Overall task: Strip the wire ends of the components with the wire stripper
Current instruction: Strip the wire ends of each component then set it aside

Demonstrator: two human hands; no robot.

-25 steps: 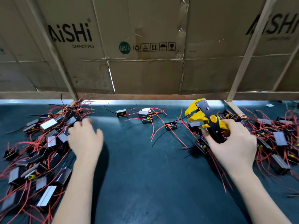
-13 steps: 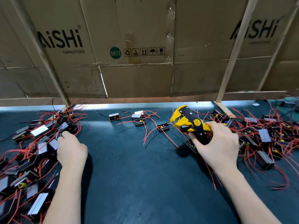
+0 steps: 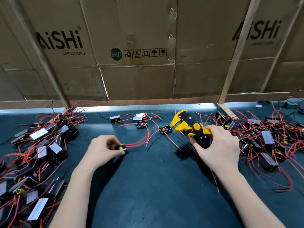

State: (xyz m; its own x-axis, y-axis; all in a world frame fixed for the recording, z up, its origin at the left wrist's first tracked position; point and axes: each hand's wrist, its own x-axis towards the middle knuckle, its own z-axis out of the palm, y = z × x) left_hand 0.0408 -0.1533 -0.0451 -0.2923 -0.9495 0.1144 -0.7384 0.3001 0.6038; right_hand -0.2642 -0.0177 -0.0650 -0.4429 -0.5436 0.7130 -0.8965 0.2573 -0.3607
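One component (image 3: 121,148) now pinched by left hand (image 3: 102,149); right hand (image 3: 217,149) still grips stripper (image 3: 191,128).

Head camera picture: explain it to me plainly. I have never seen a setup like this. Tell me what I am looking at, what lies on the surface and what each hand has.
There is no machine here. A person wears a camera on the head, so the one view looks forward and down over their own bare arms.

The left hand pinches a small black component whose red wires trail off to the right; they look blurred. The right hand grips a yellow and black wire stripper, its nose pointing up and left, with no wire in it yet.

On the dark green table lie two heaps of similar components with red wires, one at the left and one at the right, plus a few loose ones in the middle. Behind stands a wall of cardboard boxes printed AiSHi Capacitors.
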